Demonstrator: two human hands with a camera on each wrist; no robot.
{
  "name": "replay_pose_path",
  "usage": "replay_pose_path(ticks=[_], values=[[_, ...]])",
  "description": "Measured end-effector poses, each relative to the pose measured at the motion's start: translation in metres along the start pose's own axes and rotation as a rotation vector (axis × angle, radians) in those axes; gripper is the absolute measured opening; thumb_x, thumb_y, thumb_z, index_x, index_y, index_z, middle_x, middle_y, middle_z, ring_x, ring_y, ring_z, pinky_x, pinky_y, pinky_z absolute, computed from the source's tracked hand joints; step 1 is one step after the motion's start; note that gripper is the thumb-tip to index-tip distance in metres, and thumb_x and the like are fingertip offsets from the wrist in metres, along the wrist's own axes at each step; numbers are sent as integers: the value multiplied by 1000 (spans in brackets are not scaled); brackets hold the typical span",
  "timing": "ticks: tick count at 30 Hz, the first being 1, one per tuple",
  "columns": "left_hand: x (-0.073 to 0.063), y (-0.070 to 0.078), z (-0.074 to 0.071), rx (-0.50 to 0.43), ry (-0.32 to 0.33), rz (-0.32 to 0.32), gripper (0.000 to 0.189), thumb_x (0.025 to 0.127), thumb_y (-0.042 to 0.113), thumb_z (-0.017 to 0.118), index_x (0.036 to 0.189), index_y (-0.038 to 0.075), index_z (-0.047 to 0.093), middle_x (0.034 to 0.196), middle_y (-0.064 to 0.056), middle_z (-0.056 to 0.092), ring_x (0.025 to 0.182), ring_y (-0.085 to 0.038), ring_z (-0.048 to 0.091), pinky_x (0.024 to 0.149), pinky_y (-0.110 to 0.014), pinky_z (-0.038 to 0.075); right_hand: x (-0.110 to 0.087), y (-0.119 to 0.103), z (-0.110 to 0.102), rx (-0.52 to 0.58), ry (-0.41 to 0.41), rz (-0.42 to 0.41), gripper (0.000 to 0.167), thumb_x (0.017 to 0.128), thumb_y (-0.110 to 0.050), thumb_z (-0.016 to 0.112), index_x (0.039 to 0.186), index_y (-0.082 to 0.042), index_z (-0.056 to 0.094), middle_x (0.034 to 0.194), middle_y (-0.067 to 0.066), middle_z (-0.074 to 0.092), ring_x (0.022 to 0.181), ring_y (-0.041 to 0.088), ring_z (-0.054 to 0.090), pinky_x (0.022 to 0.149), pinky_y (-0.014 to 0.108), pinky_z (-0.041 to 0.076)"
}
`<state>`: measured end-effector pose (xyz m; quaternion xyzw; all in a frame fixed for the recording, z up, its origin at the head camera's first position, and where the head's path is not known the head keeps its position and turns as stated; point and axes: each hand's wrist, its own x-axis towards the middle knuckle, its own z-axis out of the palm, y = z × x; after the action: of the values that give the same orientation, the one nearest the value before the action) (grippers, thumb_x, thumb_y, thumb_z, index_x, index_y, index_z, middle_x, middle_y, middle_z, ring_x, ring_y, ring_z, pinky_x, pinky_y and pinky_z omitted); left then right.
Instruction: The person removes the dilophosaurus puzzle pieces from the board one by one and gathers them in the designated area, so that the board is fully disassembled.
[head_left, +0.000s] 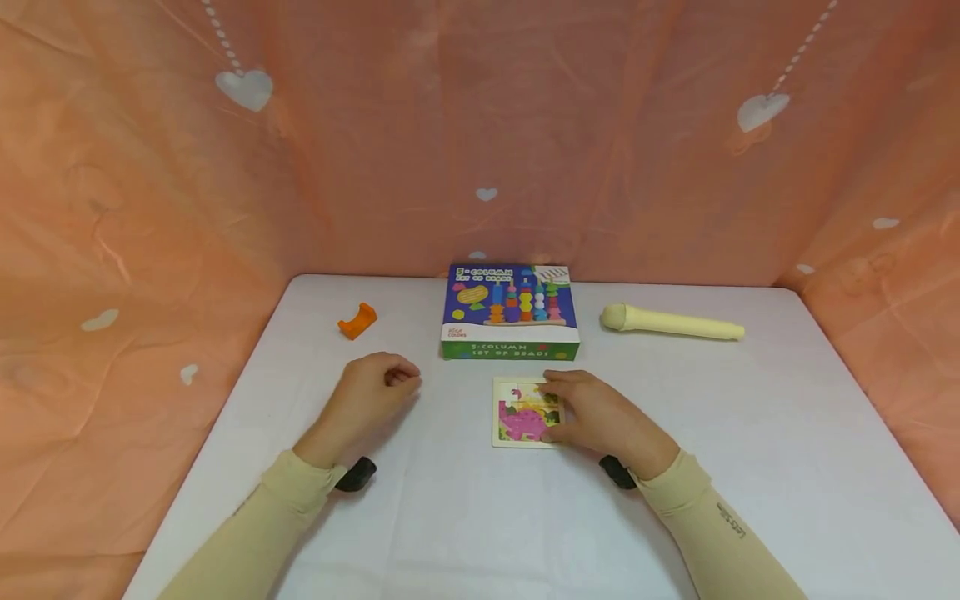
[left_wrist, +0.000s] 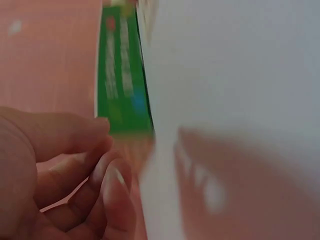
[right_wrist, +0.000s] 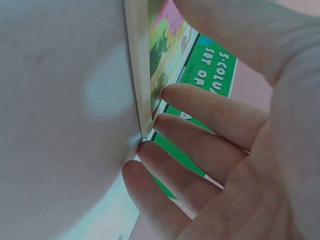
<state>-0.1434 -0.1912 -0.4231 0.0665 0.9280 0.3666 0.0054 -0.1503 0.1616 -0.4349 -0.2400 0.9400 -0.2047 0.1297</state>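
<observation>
A small square jigsaw puzzle with a pink dinosaur lies flat in a pale wooden frame on the white table. My right hand touches its right side, thumb on the lower part and fingertips at the upper corner. The right wrist view shows fairly straight fingers along the frame's edge. To the puzzle's left, my left hand hovers over the table, fingers loosely curled around nothing. Its thumb and fingertips come close together in the left wrist view.
Behind the puzzle stands a bead set box with a green front side. An orange curved block lies at the back left, and a cream toy microphone at the back right. A pink curtain hangs along the table's back edge.
</observation>
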Motion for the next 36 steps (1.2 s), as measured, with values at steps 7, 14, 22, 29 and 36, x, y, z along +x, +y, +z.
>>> replay_pose_path(ticks=[7,14,22,29,36], values=[[26,54,58,-19,-175,94,8,97,20,80,100,12,82,88,3,73,82,-13,64,77,-28,55,1,-2,0,5,19,-13,66,87,-31,93,141,-1,69,159,19,57,149,40,53,121,54,46],[45,77,87,33,-234,111,14,95,23,83,99,10,81,91,1,73,83,-13,64,76,-30,56,0,-2,-2,-13,28,-36,65,86,-31,93,138,0,71,156,20,60,147,41,55,120,55,47],[50,79,93,39,-247,66,12,94,23,85,95,12,81,86,3,73,80,-14,64,72,-30,54,-1,-2,-4,-19,31,-17,65,86,-33,93,138,-1,71,156,18,61,147,39,55,121,54,46],[49,80,94,40,-268,46,16,94,26,84,95,11,81,86,1,72,83,-16,62,75,-31,52,-2,-2,-4,-28,35,-7,65,86,-33,93,137,-1,71,155,19,61,147,40,56,120,54,47],[47,79,96,53,-271,26,17,94,27,85,96,11,81,87,1,69,87,-17,60,77,-32,49,0,-1,-3,-27,34,-19,65,85,-33,93,138,-1,71,155,18,62,146,40,57,120,55,47]])
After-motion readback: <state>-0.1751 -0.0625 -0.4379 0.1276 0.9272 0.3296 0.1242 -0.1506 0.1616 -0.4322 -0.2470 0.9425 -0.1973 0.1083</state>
